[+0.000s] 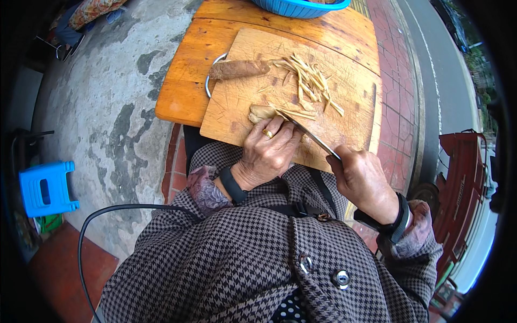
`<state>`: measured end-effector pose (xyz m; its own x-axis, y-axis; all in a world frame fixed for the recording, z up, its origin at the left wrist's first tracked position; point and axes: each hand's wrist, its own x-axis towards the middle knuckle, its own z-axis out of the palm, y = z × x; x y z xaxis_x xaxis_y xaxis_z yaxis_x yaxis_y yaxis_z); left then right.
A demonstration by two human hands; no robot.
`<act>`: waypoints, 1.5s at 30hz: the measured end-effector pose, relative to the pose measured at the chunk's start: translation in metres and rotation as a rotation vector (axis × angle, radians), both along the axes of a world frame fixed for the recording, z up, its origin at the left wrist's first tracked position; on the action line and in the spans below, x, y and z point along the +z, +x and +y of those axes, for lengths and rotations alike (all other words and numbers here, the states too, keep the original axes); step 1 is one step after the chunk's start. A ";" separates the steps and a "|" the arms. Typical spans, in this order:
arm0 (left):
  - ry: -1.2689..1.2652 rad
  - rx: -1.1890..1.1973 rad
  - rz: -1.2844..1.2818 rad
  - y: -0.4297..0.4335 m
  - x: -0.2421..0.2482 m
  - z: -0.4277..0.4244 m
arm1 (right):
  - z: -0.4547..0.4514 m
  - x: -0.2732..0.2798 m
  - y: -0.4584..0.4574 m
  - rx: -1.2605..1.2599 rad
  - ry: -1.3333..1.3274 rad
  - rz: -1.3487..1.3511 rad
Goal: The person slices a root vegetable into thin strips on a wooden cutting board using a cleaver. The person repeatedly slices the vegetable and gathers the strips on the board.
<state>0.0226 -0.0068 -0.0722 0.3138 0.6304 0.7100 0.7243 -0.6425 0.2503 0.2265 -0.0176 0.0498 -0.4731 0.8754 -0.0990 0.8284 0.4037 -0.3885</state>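
Note:
A wooden cutting board point(250, 97) with a metal handle lies on an orange wooden table point(181, 93). My left hand point(270, 149), with a ring on one finger, presses a pale peeled root piece point(262, 113) against the board. In my right hand point(363, 177) is a kitchen knife point(313, 137), its blade slanting up to the root beside my left fingers. Thin cut strips point(311, 80) are heaped beyond the blade, and a few lie right by it. A long brown unpeeled root point(240, 70) rests across the board's far left, near the handle.
A blue plastic basket point(303, 9) stands at the table's far edge. On the left are a blue plastic stool point(47, 189) and a black cable point(80, 242). Another person's leg point(68, 32) shows at the upper left. A red vehicle point(460, 194) stands at the right by the road.

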 end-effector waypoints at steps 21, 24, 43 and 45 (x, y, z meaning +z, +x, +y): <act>-0.053 -0.003 -0.029 -0.012 0.013 -0.005 | 0.031 -0.005 -0.008 -0.072 0.177 0.198; -0.064 0.032 -0.023 -0.021 0.014 -0.002 | 0.013 -0.003 -0.008 -0.047 0.097 0.106; -0.087 -0.053 -0.007 -0.027 0.005 0.006 | 0.027 -0.036 -0.052 0.105 0.162 0.012; -0.127 -0.030 0.000 -0.025 0.006 0.003 | 0.045 -0.044 -0.053 0.119 0.225 0.126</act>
<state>-0.0020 -0.0034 -0.0666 0.3342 0.7053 0.6252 0.7050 -0.6274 0.3308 0.1737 0.0269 0.0058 -0.5702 0.8063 0.1576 0.7206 0.5829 -0.3754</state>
